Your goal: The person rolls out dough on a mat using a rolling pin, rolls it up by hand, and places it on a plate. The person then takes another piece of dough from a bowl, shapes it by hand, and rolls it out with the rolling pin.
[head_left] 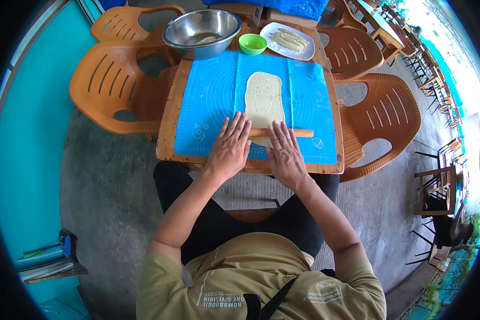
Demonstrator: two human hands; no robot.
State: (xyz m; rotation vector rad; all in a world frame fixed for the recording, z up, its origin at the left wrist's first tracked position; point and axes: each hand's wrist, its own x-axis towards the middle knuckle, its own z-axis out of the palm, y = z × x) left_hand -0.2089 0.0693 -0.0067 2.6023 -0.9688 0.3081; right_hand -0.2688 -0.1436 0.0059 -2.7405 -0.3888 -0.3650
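Note:
A flat, oblong sheet of dough [264, 98] lies on a blue baking mat [208, 96] printed with white circles and pictures. Across its near end rests a wooden rolling pin [304, 133]. My left hand [231, 146] lies flat over the pin's left part, fingers stretched forward, hiding that end. On the pin's right part is my right hand [286, 154], also flat with fingers extended. Neither hand wraps around the pin; both palms face down. A little dough shows on the near side of the pin, between my hands.
Behind the mat stand a large metal bowl [202, 32] with some dough inside, a small green bowl [253, 44] and a white plate [290, 40] with dough strips. Brown chairs [122, 85] flank the wooden table [168, 138] on both sides. A blue covering [298, 8] sits at the far edge.

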